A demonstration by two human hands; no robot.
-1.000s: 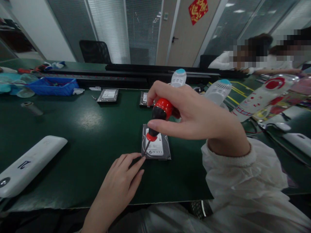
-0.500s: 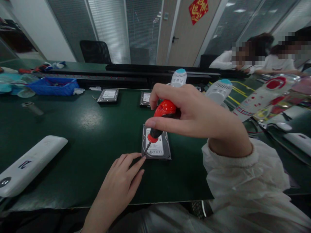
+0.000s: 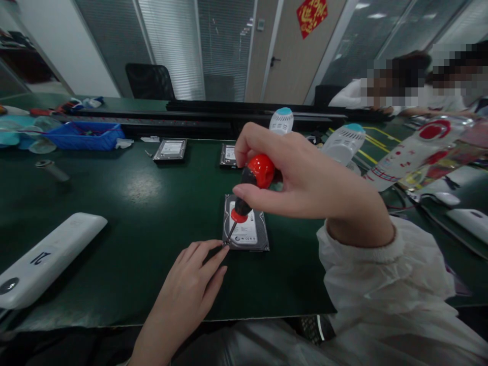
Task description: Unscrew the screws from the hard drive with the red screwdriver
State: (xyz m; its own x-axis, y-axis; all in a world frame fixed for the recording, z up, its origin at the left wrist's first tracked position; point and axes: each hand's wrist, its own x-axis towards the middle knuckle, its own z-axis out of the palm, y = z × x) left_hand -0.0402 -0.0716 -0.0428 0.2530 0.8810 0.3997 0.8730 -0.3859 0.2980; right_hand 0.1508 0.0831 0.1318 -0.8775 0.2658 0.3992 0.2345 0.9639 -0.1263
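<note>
A hard drive [image 3: 248,232] with a white label lies flat on the green table mat [image 3: 133,213] in front of me. My right hand [image 3: 305,183] is closed round the red and black handle of a screwdriver [image 3: 249,190]. The tip of the screwdriver rests at the drive's near left corner. My left hand [image 3: 190,290] lies flat on the mat with its fingers stretched out. Its fingertips touch that same corner beside the tip.
Two more hard drives [image 3: 170,149] [image 3: 227,155] lie farther back. A long white device [image 3: 41,259] lies at the left, a blue tray [image 3: 84,136] at the far left. White and teal tools [image 3: 343,143] stand at the right. Two people sit at the far right.
The screwdriver handle has rocked slightly in my right hand's fingers while its tip stays at the drive's corner. My left hand has not moved.
</note>
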